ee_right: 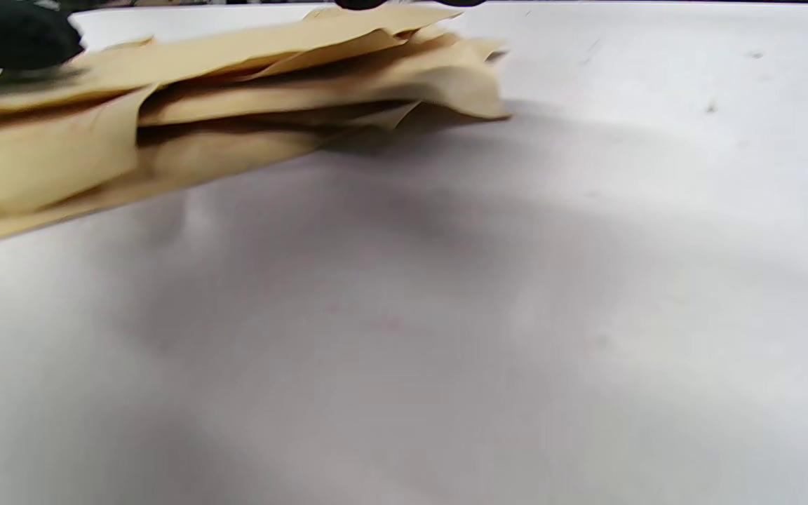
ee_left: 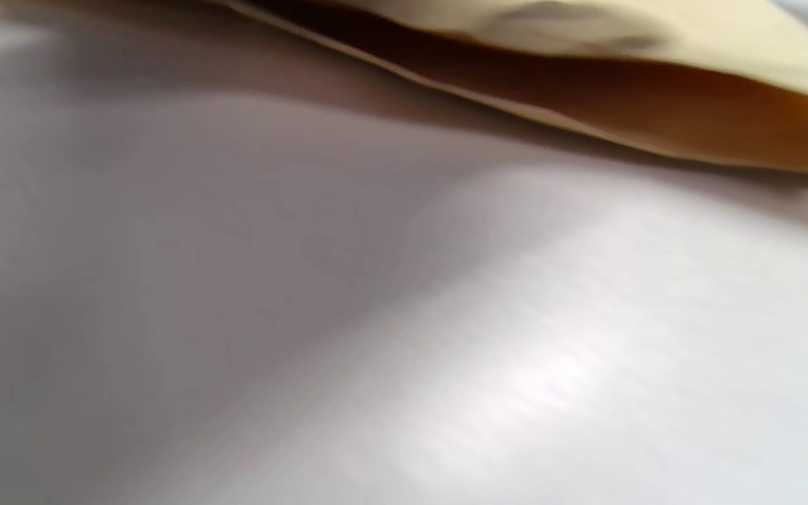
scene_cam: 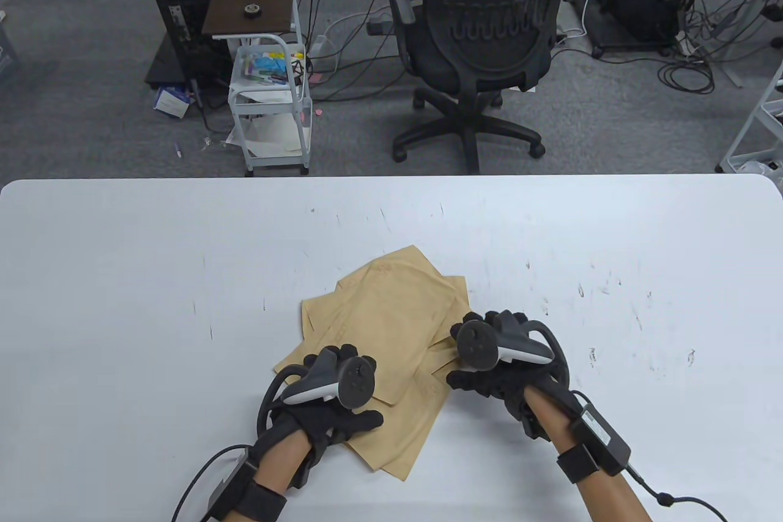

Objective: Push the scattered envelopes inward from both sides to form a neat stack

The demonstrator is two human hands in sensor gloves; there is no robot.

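Several tan envelopes (scene_cam: 391, 314) lie overlapped and fanned out at the middle of the white table (scene_cam: 153, 277). My left hand (scene_cam: 350, 388) rests on the pile's front left part, with its thumb spread toward the front. My right hand (scene_cam: 470, 352) is against the pile's right edge, its fingers touching the envelopes. In the left wrist view a raised envelope edge (ee_left: 656, 105) shows above the table, and no fingers show. In the right wrist view the loose layered pile (ee_right: 236, 91) sits at the upper left, with a gloved fingertip (ee_right: 11, 35) resting on top of it.
Bare white table (scene_cam: 642, 253) stretches to the left, right and back of the pile. Past the far edge are a black office chair (scene_cam: 483, 44) and a small white cart (scene_cam: 272, 93) on the floor.
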